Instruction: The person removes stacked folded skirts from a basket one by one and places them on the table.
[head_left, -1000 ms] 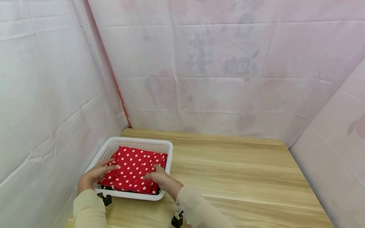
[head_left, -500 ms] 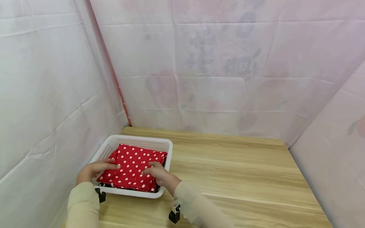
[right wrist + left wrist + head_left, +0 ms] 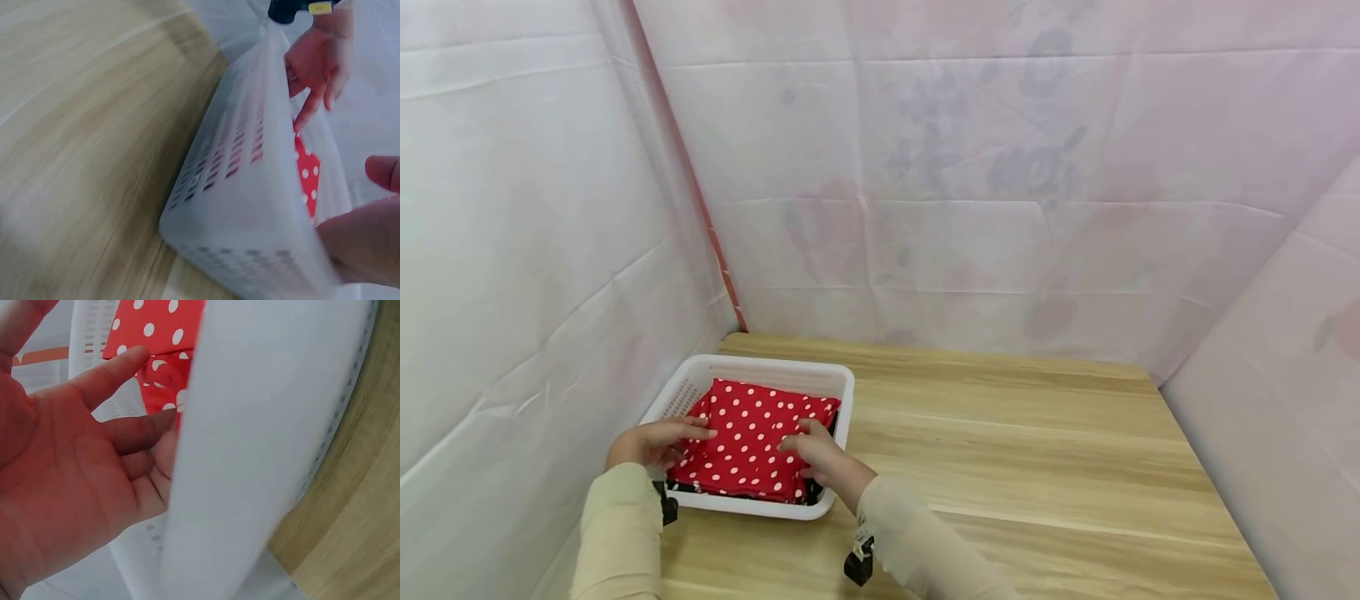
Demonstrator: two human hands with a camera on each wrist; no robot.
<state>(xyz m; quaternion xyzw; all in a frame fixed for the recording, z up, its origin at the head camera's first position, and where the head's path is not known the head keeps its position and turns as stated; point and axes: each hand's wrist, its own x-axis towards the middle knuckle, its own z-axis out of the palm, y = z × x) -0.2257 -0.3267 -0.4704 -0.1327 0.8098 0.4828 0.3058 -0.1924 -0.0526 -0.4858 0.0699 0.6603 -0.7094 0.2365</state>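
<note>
A folded red cloth with white dots (image 3: 748,437) lies in a white plastic basket (image 3: 760,507) at the left of the table. My left hand (image 3: 658,439) is at the cloth's left side, palm towards the left wrist camera, fingers (image 3: 112,375) loosely spread and reaching to the cloth's edge. My right hand (image 3: 826,458) comes over the basket's right rim, with its fingertips at the cloth's right side. In the right wrist view, part of the right hand (image 3: 365,240) is beyond the basket wall, which hides its lower fingers. Black patterned fabric (image 3: 722,493) shows beneath the red cloth.
The wooden table (image 3: 1037,467) stretches to the right of the basket. White printed sheeting hangs at the back (image 3: 962,250), on the left and on the right. A small black device (image 3: 859,562) is strapped at the right wrist.
The left hand has shifted slightly, its fingers lower along the cloth's left edge, and that edge looks pushed inward a little. The right hand stays nearly in place. The basket has barely moved.
</note>
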